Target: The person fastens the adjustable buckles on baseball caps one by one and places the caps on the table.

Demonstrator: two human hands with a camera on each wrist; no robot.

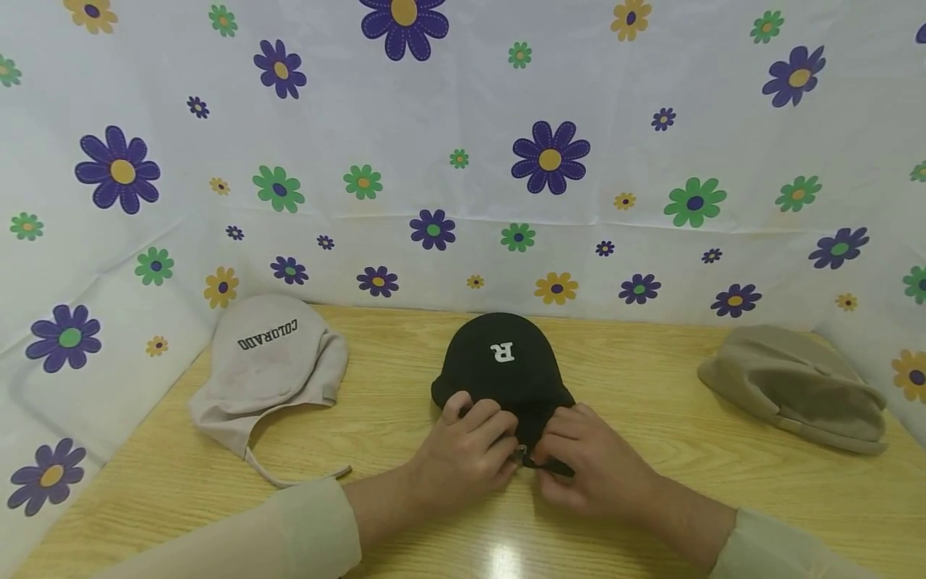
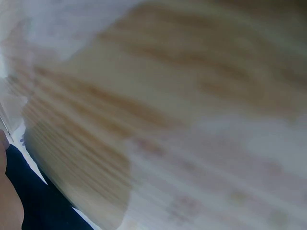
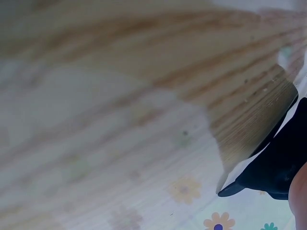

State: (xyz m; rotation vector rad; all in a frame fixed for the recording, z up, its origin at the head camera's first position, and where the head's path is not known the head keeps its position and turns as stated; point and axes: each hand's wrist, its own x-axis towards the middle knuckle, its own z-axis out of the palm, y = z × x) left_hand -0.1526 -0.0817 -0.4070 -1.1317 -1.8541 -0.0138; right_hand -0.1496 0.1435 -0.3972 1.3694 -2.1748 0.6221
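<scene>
A black cap (image 1: pixel 502 354) with a white letter lies at the middle of the table in the head view. My left hand (image 1: pixel 466 450) has its fingers curled round the cap's lower left edge and strap, near a small metal buckle (image 1: pixel 519 454). On the other side my right hand (image 1: pixel 596 462) pinches the black strap (image 1: pixel 553 465) at the lower right. Dark cloth of the cap (image 2: pixel 43 206) shows at the lower left of the left wrist view, and also the cap (image 3: pixel 273 158) at the right of the right wrist view.
To the left lies a light grey cap (image 1: pixel 268 362) marked COLORADO, its thin strap curving toward the front. A tan cap (image 1: pixel 796 390) sits at the right end of the wooden table (image 1: pixel 391 346). A white flowered cloth (image 1: pixel 477 96) hangs behind and at both sides.
</scene>
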